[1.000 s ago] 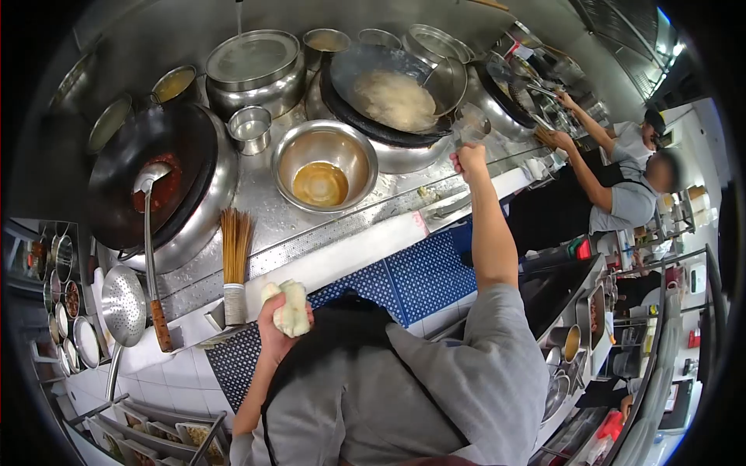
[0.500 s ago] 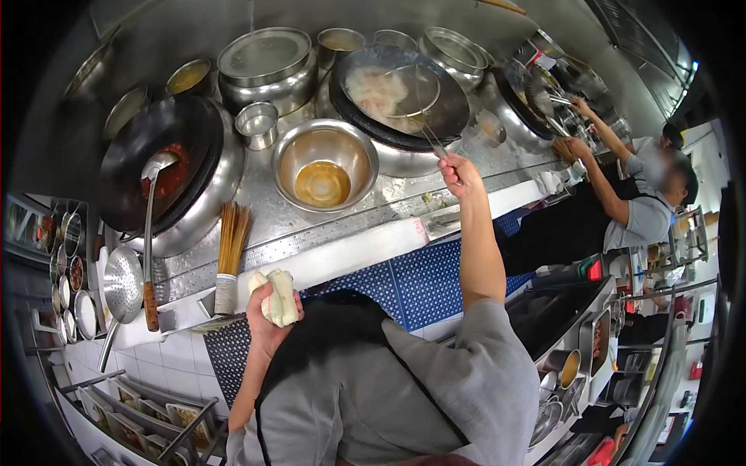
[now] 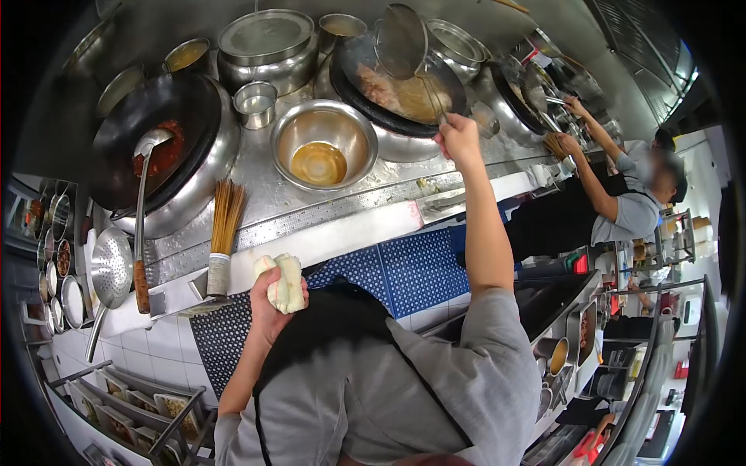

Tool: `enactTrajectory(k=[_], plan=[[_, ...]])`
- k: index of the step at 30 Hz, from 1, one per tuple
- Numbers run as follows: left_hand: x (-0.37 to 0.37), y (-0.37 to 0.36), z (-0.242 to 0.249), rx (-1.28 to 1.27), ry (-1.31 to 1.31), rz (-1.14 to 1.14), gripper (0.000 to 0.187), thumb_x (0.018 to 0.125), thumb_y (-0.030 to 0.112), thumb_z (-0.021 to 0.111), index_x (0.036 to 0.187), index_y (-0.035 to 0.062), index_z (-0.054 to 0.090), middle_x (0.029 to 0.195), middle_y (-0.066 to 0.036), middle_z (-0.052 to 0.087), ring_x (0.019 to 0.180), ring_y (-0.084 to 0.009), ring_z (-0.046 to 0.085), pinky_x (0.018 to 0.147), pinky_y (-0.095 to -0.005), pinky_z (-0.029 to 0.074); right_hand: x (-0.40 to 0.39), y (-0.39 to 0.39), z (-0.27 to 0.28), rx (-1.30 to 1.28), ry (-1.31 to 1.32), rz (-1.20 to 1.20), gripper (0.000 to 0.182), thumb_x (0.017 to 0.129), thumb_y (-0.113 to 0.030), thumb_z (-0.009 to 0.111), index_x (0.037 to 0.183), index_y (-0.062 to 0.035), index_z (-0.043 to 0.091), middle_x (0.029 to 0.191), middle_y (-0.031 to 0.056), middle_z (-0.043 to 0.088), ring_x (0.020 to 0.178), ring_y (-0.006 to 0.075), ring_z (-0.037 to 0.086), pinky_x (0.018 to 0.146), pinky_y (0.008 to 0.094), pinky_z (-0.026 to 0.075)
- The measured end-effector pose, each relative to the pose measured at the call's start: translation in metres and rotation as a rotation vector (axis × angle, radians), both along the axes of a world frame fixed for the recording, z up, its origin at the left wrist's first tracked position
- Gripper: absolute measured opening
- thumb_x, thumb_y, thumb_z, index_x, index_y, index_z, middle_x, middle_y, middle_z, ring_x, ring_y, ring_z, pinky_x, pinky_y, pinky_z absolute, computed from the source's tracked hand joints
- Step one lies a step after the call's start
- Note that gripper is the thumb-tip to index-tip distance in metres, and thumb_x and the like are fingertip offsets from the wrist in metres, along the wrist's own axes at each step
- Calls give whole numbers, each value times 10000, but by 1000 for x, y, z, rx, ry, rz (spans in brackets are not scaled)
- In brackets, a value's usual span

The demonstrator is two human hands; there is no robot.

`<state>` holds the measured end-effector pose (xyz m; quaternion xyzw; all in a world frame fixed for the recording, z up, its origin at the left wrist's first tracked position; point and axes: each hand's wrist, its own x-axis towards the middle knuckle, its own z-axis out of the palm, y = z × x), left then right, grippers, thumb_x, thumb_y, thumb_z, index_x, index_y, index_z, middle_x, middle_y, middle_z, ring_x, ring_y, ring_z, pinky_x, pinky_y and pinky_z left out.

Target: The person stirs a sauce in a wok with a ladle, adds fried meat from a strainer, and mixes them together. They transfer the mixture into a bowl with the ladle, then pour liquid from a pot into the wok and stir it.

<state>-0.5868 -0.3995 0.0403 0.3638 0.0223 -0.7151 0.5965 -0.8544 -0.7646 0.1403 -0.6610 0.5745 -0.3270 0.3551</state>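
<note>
My right hand (image 3: 457,142) is closed round the thin metal handle of a round mesh strainer (image 3: 401,43). The strainer is tipped up on its edge above the back rim of a wok (image 3: 369,113). Pale pieces of food (image 3: 378,87) lie in cloudy liquid in that wok. Down by the counter's front edge, my left hand (image 3: 268,311) grips a folded whitish cloth (image 3: 284,283). Left of the wok stands a steel bowl (image 3: 281,144) with some yellowish liquid at its bottom. A bamboo brush (image 3: 227,225) is close to my left hand.
At the left, a second wok (image 3: 109,147) holds red sauce and a ladle (image 3: 141,206). A perforated skimmer (image 3: 113,268) hangs over the front edge. Lidded pots (image 3: 268,66) line the back. To the right, a person (image 3: 622,210) works at another wok (image 3: 505,97).
My right hand has moved up and slightly right, and the strainer has gone from lying in the wok to tilted up above it. The cloth stays in my left hand. The view has shifted slightly.
</note>
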Motion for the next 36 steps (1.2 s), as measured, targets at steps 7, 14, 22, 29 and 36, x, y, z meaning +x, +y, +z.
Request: enactTrajectory(k=[7, 14, 22, 29, 36], plan=[[-2, -1, -3, -9, 12, -39, 454, 840, 445, 547, 1048, 43, 585, 815, -125, 617, 674, -224, 603, 589, -347, 489, 34, 11, -23, 66, 385, -104, 481, 791, -38, 504, 1248, -138, 614, 931, 250, 672, 842, 393, 668, 772, 425, 527], [7, 5, -16, -52, 84, -17, 445, 836, 389, 573, 1076, 14, 570, 818, -153, 639, 683, -263, 638, 608, -374, 529, -22, 59, -3, -352, 558, 73, 504, 771, 10, 481, 1262, -44, 579, 1046, 298, 610, 1006, 403, 616, 873, 413, 473], [4, 6, -16, -58, 59, 10, 457, 833, 393, 573, 1076, 6, 568, 825, -158, 639, 682, -262, 640, 615, -371, 531, 1, 1, -40, -264, 659, -6, 401, 789, -40, 514, 1174, -19, 626, 1016, 308, 612, 1011, 432, 591, 880, 471, 461], [0, 7, -9, -31, -7, 9, 468, 838, 399, 565, 1090, 5, 563, 851, -160, 633, 697, -265, 634, 640, -372, 529, 11, -49, 27, -386, 617, -89, 455, 755, -57, 550, 1196, -113, 650, 1118, 220, 631, 1036, 382, 611, 938, 428, 467], [-1, 3, -8, -40, 12, 18, 460, 841, 396, 561, 1099, 15, 562, 837, -151, 626, 694, -260, 628, 628, -370, 521, 7, -52, 35, -447, 909, -14, 283, 803, -90, 556, 1064, -54, 659, 1025, 230, 660, 1003, 385, 633, 855, 456, 518]])
